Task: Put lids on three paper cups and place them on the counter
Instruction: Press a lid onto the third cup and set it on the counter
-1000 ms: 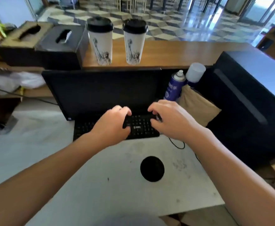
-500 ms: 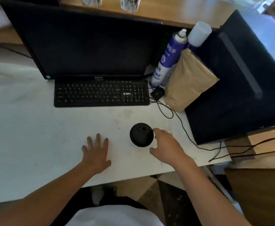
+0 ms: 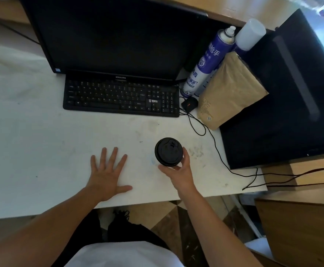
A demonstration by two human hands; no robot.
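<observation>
Black-lidded paper cup, already capped, sits in the right hand's curled grip. Left hand lies flat, fingers spread, holding nothing. Placing it on the counter looks left to do.

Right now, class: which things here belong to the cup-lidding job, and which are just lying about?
Job: lidded cup; right hand gripping it; left hand flat on desk.
Lying about: monitor; keyboard; spray can; brown paper bag; cables.

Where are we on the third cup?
Lid looks on: the black plastic lid caps a cup, of which only the top shows. In hand: right hand grips it on the white desk; left hand rests flat, empty. Left: lifting it onto the wooden counter.
</observation>
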